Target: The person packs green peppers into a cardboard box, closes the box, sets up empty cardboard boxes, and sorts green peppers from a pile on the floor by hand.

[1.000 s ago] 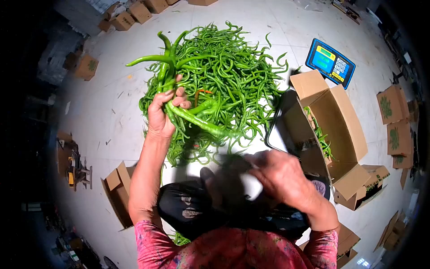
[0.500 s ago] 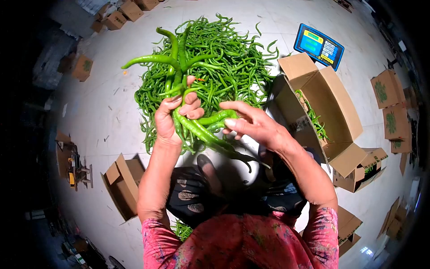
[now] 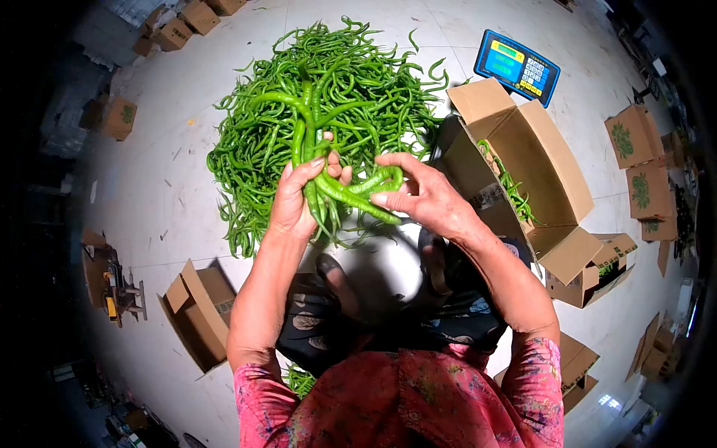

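My left hand [image 3: 295,200] is closed round a bunch of long green chili peppers [image 3: 301,138], their ends sticking out above and below the fist. To its right, my right hand [image 3: 441,200] has thumb and forefinger around the bend of a curved green chili pepper [image 3: 387,178] at the bunch's lower right. The other fingers of that hand are partly hidden. Both hands are held in front of a large pile of green chili peppers [image 3: 276,89] on the floor.
An open cardboard carton [image 3: 556,149] with some peppers inside stands at the right, near a blue scale display [image 3: 517,67]. Another open carton [image 3: 190,313] lies at the lower left. A smaller box [image 3: 597,272] sits lower right, and stacked cartons [image 3: 635,138] stand at far right.
The bunch in my left hand has tilted, and its upper peppers reach less far left. My right thumb and forefinger have come closer round the curved pepper. The view has shifted slightly.
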The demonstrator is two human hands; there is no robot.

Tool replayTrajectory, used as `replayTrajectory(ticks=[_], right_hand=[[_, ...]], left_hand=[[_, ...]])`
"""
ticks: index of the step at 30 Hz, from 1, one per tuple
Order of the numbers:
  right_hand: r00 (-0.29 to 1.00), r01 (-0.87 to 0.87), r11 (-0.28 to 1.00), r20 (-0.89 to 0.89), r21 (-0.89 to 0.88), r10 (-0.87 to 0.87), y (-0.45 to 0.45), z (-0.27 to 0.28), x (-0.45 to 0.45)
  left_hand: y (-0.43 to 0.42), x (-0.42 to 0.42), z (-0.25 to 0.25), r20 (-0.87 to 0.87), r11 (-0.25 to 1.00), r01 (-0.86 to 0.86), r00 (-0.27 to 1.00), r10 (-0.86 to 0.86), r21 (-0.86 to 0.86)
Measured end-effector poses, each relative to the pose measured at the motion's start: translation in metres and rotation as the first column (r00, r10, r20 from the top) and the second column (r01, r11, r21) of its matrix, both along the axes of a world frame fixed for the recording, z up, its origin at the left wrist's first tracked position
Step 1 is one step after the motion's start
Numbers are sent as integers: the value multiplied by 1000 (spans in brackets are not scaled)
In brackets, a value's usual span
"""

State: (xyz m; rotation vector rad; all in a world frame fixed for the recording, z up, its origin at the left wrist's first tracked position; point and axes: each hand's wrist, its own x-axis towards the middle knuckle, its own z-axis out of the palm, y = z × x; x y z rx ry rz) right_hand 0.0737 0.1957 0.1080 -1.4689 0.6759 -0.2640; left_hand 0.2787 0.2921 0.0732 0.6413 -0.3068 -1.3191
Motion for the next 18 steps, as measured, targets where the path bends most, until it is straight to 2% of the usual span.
replayTrajectory(ticks=[1, 2, 3, 4, 8, 11, 12, 15, 16, 18], right_hand=[[1000, 4, 957, 11, -289, 0, 1, -6, 1], [1000, 8, 833, 23, -553, 6, 2, -18, 3], [999, 16, 638, 34, -769, 16, 4, -21, 6], [996, -89, 664, -84, -742, 39, 9, -21, 7], [999, -38, 286, -45, -958, -18, 18, -18, 19], [960, -279, 576, -224, -768, 167, 21, -21, 25], [924, -380, 610, -308, -695, 225, 20, -23, 27], [921, -388, 798, -172, -462, 348, 20, -20, 29], [874, -476, 840, -247, -260, 419, 15, -3, 29], [918, -396, 915, -57, -72, 393, 14, -8, 26]], left_hand=[[-1, 0, 0, -20, 1000, -10, 1000, 10, 2], [-1, 1, 2, -39, 1000, -23, 999, 23, 4], [-1, 1, 2, -59, 999, -36, 998, 36, 7], [-1, 0, 1, -65, 999, -48, 997, 49, 9], [-2, -4, -2, -114, 998, -33, 993, 38, 45], [-1, -6, -2, -101, 994, -47, 993, 57, 101], [1, -7, 0, -109, 990, -59, 991, 72, 126], [2, -2, -3, -91, 984, 1, 996, 16, 178], [3, 1, -2, -15, 977, 23, 1000, -21, 210], [6, 12, 1, 66, 969, 114, 989, -131, 220]])
